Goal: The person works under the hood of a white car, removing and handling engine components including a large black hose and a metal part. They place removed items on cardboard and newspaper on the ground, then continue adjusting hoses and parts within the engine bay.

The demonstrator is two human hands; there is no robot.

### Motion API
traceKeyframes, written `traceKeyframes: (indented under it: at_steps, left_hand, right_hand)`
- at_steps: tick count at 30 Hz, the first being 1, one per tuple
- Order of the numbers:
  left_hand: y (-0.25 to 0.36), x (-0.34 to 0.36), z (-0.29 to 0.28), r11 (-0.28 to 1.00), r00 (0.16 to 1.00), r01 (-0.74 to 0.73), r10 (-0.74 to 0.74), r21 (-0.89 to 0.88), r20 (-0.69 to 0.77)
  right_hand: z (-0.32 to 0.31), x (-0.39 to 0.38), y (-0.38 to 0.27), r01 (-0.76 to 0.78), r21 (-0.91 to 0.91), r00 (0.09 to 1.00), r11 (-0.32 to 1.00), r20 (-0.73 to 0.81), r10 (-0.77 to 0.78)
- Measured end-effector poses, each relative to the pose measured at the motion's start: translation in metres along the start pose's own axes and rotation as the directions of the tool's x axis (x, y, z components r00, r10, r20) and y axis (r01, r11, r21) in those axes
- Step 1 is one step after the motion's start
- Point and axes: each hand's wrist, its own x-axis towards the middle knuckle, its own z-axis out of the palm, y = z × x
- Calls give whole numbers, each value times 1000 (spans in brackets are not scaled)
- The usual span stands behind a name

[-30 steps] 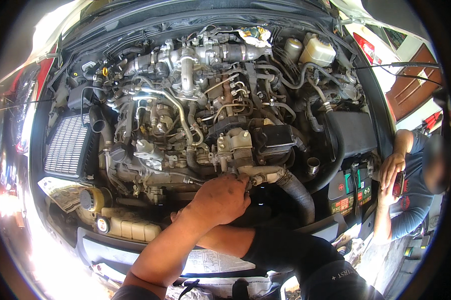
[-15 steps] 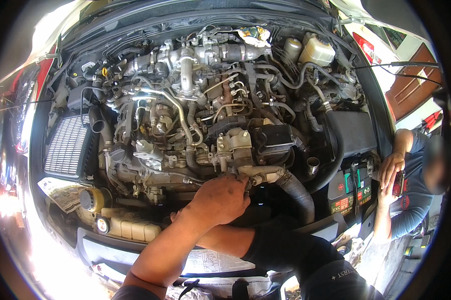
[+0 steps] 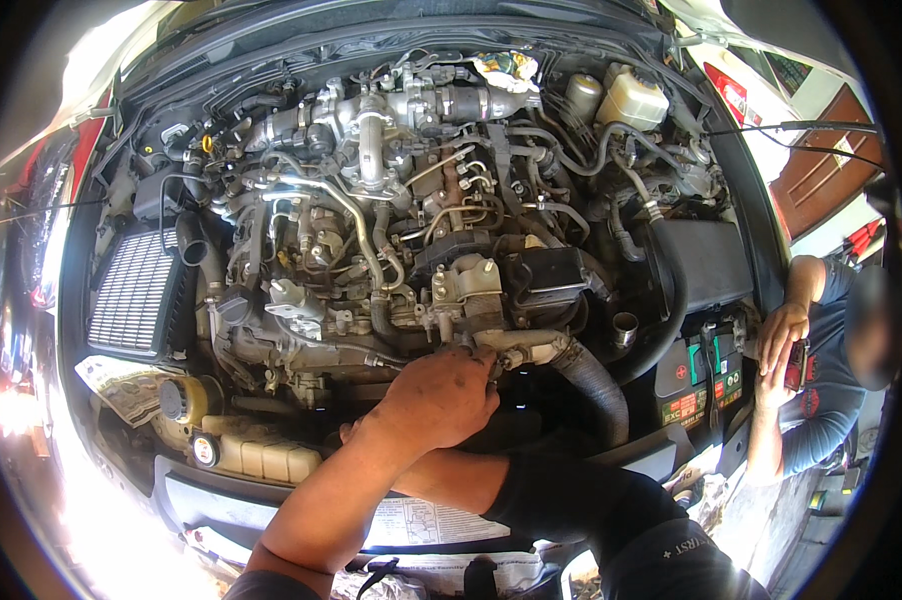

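My left hand is closed at the front of the engine, its knuckles up and dark smudges on its skin. Its fingertips are out of sight beside a metal pipe fitting, and what they grip cannot be made out. Under my left forearm crosses my right arm, in a black sleeve, reaching toward the left. Only a small bit of my right hand shows past the left wrist; the rest is covered. A ribbed grey hose curves down from the pipe fitting.
At left are an air filter and a tan reservoir with a cap. A battery and a black box are on the right. A co-worker at the right edge holds a small device. Newspaper lies by the filter.
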Motion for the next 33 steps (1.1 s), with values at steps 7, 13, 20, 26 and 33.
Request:
traceKeyframes:
  at_steps: [7,13,20,26,33]
  left_hand:
    - [-1,1,1,1000,1000,7,-7,-13,14]
    - [0,1,0,999,998,37,-37,-4,44]
    - [1,1,-2,999,999,32,-32,1,38]
    - [0,1,-2,1000,999,19,-19,6,44]
    - [1,1,-3,1000,999,26,-26,3,45]
  right_hand:
    - [1,0,-1,3,2,1000,1000,0,-3]
    - [4,0,-5,12,0,1000,1000,-8,-12]
    - [3,1,-5,17,-2,1000,1000,-13,-17]
    - [-1,0,-1,16,-6,1000,1000,-13,-16]
    - [-3,1,2,12,-8,1000,1000,-10,-12]
